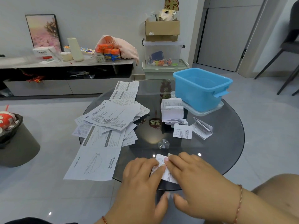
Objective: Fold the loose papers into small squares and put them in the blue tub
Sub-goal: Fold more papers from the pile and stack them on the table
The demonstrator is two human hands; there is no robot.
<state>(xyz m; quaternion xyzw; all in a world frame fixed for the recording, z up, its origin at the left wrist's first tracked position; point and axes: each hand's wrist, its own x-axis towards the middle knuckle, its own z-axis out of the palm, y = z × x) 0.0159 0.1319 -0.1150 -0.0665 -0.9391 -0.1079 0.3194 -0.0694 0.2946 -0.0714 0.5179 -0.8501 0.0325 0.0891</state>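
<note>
A small white paper (163, 168) lies at the near edge of the round glass table (226, 143). My left hand (142, 173) and my right hand (192, 172) both press flat on it, fingertips meeting over its middle. A heap of loose unfolded papers (111, 117) covers the table's left side. Folded papers (173, 112) are stacked near the middle right, with two more folded pieces (182, 131) beside them. The blue tub (202, 88) stands at the far right on a clear lid; I can see no paper in it.
A large instruction sheet (95, 162) hangs over the table's left edge. A metal knob (163, 143) sits at the table's centre. A dark stool (14, 143) stands to the left, stacked storage boxes (163, 55) behind the table, a chair (289, 46) at the far right.
</note>
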